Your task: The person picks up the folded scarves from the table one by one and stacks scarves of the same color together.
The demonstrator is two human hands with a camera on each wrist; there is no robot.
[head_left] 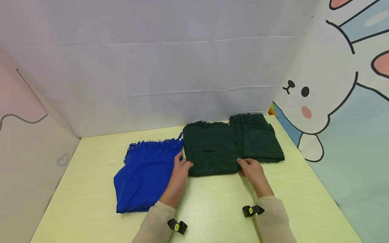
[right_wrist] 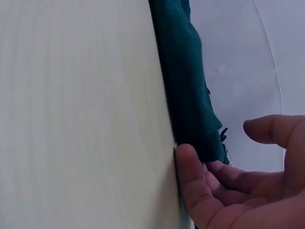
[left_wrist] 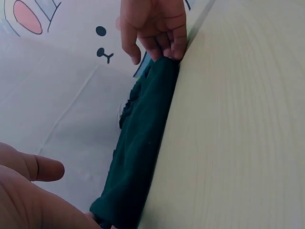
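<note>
A dark green scarf (head_left: 211, 148), folded into a rectangle with its fringe at the back, lies on the table between both hands. My left hand (head_left: 179, 173) is at its near left corner. In the left wrist view that thumb (left_wrist: 50, 169) stands away from the cloth, while the other fingers are mostly hidden by the scarf's end. At the near right corner is my right hand (head_left: 254, 173). In the right wrist view its fingers (right_wrist: 190, 164) touch the scarf's end along the tabletop, and the thumb (right_wrist: 267, 129) is held apart from it.
A second folded dark green scarf (head_left: 261, 141) adjoins the first on the right. On the left lies a folded blue scarf (head_left: 146, 179) with fringe at the back, beside my left hand. White cloth (head_left: 158, 74) hangs behind the pale table (head_left: 212, 206); a rabbit-printed panel (head_left: 331, 101) borders the right.
</note>
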